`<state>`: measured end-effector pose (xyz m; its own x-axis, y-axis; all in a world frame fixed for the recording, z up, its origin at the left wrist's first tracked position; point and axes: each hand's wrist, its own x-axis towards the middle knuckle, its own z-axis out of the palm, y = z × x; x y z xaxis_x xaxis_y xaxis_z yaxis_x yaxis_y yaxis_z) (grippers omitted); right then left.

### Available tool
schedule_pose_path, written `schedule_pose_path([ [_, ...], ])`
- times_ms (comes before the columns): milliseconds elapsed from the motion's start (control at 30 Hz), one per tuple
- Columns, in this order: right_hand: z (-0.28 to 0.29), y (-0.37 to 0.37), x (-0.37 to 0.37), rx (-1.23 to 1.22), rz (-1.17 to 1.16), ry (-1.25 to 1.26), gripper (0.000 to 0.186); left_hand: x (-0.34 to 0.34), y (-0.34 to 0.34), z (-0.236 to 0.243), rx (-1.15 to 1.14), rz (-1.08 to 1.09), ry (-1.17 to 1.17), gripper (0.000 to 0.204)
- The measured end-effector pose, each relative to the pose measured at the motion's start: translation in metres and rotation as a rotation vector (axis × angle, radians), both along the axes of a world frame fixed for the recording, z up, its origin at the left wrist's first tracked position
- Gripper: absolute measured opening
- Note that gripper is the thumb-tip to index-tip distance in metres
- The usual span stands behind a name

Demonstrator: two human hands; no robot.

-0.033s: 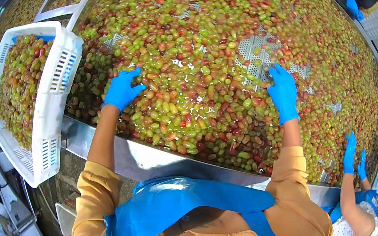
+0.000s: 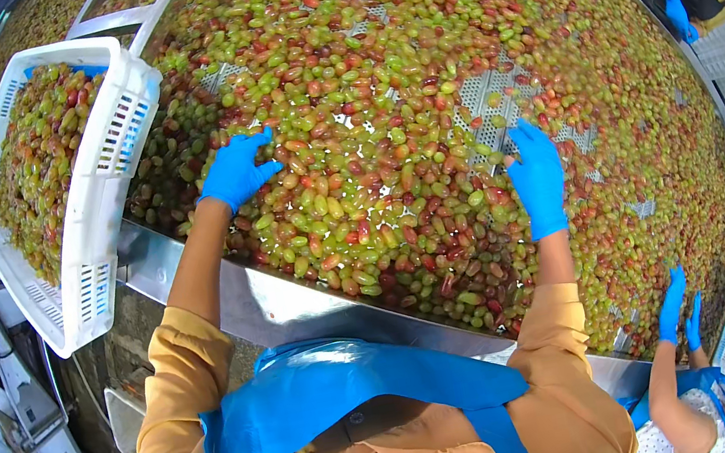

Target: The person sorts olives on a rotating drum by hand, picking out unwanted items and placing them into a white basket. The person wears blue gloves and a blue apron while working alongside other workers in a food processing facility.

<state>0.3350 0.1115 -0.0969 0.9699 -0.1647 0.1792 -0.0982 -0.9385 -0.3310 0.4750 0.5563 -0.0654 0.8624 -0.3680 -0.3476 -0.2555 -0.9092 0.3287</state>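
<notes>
Slightly leftward goes the blue-gloved right hand [image 2: 538, 181], while a co-worker's blue-gloved hands [image 2: 673, 308] sit a touch lower; the blue-gloved left hand [image 2: 234, 173] has hardly stirred. Its fingers are spread, thumb apart, over loose oval green-and-red grapes [image 2: 320, 203]. The right fingers bend beside a bare patch; whether they pinch a grape, I cannot tell. Grapes cover most of the perforated grey metal desk [image 2: 483, 96], so much seems left to handle. A slotted white plastic crate [image 2: 84, 232] at left is already heaped with grapes.
</notes>
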Motion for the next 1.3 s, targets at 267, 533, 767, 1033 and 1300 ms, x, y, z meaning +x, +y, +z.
schedule_pose_path([
  [267,0.0,0.216,0.086,0.491,0.465,-0.176,0.025,-0.003,0.022,-0.009,-0.353,0.019,0.073,0.074],
  [533,-0.016,0.242,0.091,0.617,0.301,0.052,0.018,-0.021,0.03,0.029,-0.892,0.472,0.548,0.056],
  [767,0.01,0.208,0.02,1.522,-0.059,0.222,0.023,-0.047,0.04,0.039,-1.701,0.749,0.849,0.05],
  [1033,0.011,0.213,-0.025,1.824,-0.264,0.163,0.025,-0.05,0.017,0.053,-1.681,0.698,0.89,0.055],
  [1300,0.052,0.243,-0.002,1.84,-0.175,0.089,0.027,-0.05,0.002,0.073,-1.405,0.511,0.918,0.061],
])
